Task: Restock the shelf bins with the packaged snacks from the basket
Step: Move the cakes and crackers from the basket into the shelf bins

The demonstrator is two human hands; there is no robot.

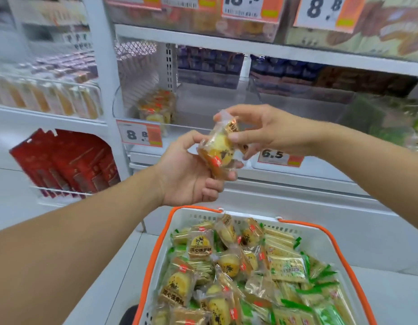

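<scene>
Both hands, left hand (191, 170) and right hand (262, 132), pinch our pastry packet (218, 148) above the basket (320, 233). Slick wrapper; we judge it could slip back in.

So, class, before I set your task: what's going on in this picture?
A person is restocking a shop shelf. Both hands hold wrapped yellow pastries in front of the shelf: the left hand cradles them from below, and the right hand pinches the wrapper at the top. Below is a white basket with orange handles, full of pastries and green-wrapped crackers. The clear bin behind the hands holds only a few matching pastries at its left.
</scene>
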